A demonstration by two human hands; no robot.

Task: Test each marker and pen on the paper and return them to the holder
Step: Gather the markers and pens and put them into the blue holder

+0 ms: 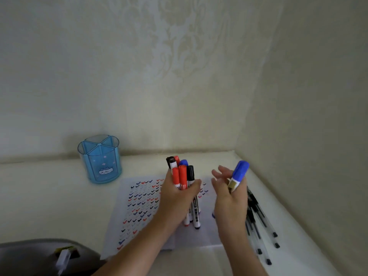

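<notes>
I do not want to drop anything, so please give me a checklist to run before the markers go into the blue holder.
1. Holder stands upright, top open: ok.
2. Left-hand grip is curled round the marker bundle: ok.
3. Caps on the bundle's upper ends: ok.
4. Right-hand grip pinches the blue marker, which is capped: ok.
5. Blue marker already tested on the paper: cannot tell.
6. Pens returned to the holder: not ok, they lie on the table right of the paper.
</notes>
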